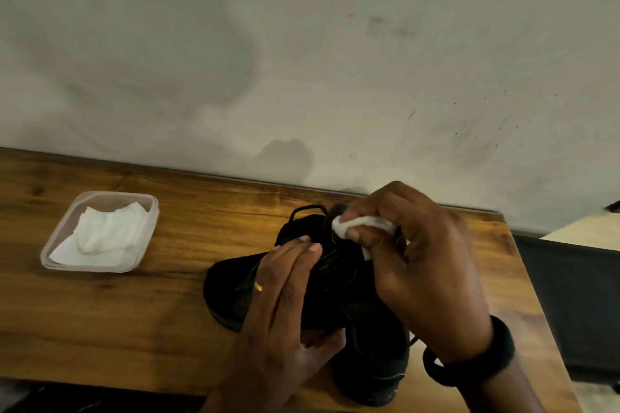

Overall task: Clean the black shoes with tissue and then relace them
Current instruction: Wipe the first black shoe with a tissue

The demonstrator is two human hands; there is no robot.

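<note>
Step in hand: wiping the laced throat of the matte black lace-up shoe (235,282); judged to be the cleaning stage (laces seemingly in place, relacing not yet begun).
Doing it well: keep the steadying hold firm to stop any sliding; wipe in short strokes away from the eyelets; turn the wad to a fresh face once soiled; press lightly, since thin paper is likely to shred or shed lint on a dark upper.
Shoe: lies on the brown wooden table (134,312), toe toward the left, black lace loop (307,211) standing up at the far end; touches the second black shoe (372,365), set nearer the table's front edge.
Tissue wad: crumpled white tissue (364,226), pressed against the top of the tongue, just beside the lace loop.
Right hand (422,265): arches over the shoe from the right, knuckles up, wrist with thick black band (469,362) raised off the table; grip clamped on the wad between thumb and fingertips.
Left hand (285,295): comes in from below, fingers laid across the upper, thumb hooked at the near side; grip closed round the shoe; thin gold ring (258,286) on one finger.
Spare tissue: loose white sheets (100,235) in the clear rectangular plastic tray (117,194), well apart to the left, ready for a fresh piece.
</note>
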